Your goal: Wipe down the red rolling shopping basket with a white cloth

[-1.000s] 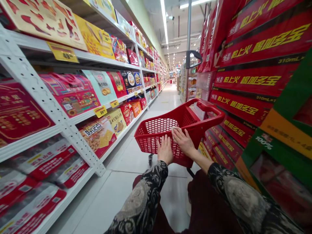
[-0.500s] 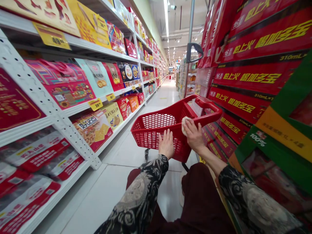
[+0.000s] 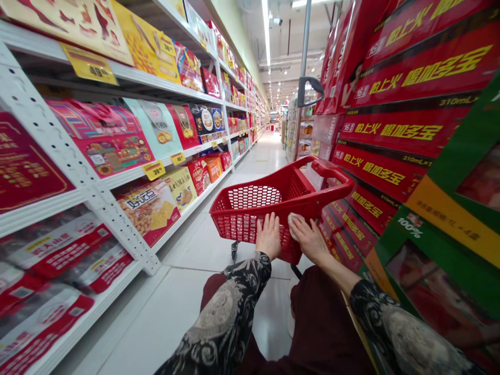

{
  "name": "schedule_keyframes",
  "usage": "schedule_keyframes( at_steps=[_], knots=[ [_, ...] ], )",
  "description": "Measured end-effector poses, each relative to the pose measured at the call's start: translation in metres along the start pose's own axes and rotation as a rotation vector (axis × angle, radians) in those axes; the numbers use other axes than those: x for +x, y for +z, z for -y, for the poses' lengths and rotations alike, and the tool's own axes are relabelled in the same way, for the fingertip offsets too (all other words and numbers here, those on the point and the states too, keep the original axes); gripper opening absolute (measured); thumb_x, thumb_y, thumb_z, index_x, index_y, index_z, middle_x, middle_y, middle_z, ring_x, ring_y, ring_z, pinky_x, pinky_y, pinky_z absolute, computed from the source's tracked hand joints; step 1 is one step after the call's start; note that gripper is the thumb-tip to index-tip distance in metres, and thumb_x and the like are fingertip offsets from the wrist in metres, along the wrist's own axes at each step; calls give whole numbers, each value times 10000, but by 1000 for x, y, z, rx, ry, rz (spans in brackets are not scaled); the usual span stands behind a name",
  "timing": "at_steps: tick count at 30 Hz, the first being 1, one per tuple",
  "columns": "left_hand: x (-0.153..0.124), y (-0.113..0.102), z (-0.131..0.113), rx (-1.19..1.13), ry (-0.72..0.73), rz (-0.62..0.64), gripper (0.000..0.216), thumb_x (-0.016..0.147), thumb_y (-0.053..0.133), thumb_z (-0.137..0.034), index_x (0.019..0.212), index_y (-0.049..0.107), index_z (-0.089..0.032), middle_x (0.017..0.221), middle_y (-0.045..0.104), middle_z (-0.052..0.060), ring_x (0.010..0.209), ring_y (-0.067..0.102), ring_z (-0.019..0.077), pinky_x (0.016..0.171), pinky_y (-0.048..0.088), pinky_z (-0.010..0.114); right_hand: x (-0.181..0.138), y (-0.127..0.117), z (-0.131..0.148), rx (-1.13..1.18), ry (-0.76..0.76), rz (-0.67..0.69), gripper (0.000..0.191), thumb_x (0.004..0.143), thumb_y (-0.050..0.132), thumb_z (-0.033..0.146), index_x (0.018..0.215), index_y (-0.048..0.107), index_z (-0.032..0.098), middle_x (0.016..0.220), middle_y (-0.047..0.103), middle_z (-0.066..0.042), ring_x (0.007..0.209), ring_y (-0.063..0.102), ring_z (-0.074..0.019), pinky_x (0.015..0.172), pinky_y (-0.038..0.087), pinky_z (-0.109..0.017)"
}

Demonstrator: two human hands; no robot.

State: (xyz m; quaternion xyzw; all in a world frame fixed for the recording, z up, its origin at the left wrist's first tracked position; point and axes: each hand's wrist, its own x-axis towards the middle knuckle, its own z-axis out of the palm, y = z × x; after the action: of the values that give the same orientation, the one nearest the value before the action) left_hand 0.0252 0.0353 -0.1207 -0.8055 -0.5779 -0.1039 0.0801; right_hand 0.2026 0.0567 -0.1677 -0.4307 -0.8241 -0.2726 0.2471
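Note:
A red plastic shopping cart with honeycomb holes stands sideways in front of me on the tiled floor. My left hand lies against its near side wall, fingers stretched out and spread, holding nothing. Just to the right, my right hand presses a small whitish cloth onto the smooth red panel below the cart's handle. The fingers cover most of the cloth. Behind the panel, a pale flap shows near the handle.
White shelves with boxed snacks and yellow price tags line the left. Stacked red drink cartons and green boxes rise close on the right. A grey pole stands behind the cart, and the aisle floor runs ahead.
My right hand has slid the cloth down and slightly left along the red panel. The left hand has shifted slightly down on the cart's side, and the view has moved a little.

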Motion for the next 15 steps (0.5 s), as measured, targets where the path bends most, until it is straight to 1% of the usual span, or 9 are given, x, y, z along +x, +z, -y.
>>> schedule_keyframes(
  at_steps=[2,4,6,8,12,14,15],
  knots=[
    [0,0,7,4,-44,1,639,784,348,-198,1399,226,-74,1501,163,115,1377,125,253,1094,132,523,27,-9,3,17,38,-73,495,837,359,74,1320,419,165,1359,448,-113,1308,314,-218,1053,207,-488],
    [0,-1,14,10,-90,3,635,785,343,-193,1398,230,-72,1499,167,117,1375,133,255,1091,137,525,50,-12,5,20,68,-126,494,848,358,88,1335,397,166,1371,432,-115,1319,293,-222,1064,175,-498],
    [-2,-1,20,21,-123,4,627,790,338,-192,1397,235,-74,1499,170,118,1374,141,256,1090,145,521,62,-7,8,19,78,-125,483,861,340,93,1335,398,168,1370,432,-115,1320,291,-226,1064,170,-505],
    [-4,-2,24,37,-133,6,624,795,340,-203,1399,235,-81,1498,172,118,1373,147,257,1093,147,511,59,4,13,22,58,-70,474,870,321,95,1332,401,166,1366,437,-118,1317,296,-231,1056,191,-515],
    [-12,1,29,55,-125,39,653,783,373,-223,1405,223,-95,1498,178,119,1372,145,266,1093,154,507,29,31,30,36,-48,92,446,867,340,105,1296,447,156,1348,458,-128,1278,361,-247,1024,261,-529],
    [-15,4,32,49,-127,61,659,774,381,-218,1403,230,-93,1496,186,120,1373,142,265,1093,152,510,21,36,38,42,-102,135,426,858,359,98,1260,488,152,1334,476,-120,1254,393,-252,1011,291,-519],
    [-15,6,34,44,-131,70,657,772,380,-215,1401,236,-91,1494,190,121,1372,143,264,1093,150,511,22,35,42,44,-122,134,422,856,362,94,1252,496,150,1335,476,-114,1254,393,-254,1010,295,-514]
  ],
)
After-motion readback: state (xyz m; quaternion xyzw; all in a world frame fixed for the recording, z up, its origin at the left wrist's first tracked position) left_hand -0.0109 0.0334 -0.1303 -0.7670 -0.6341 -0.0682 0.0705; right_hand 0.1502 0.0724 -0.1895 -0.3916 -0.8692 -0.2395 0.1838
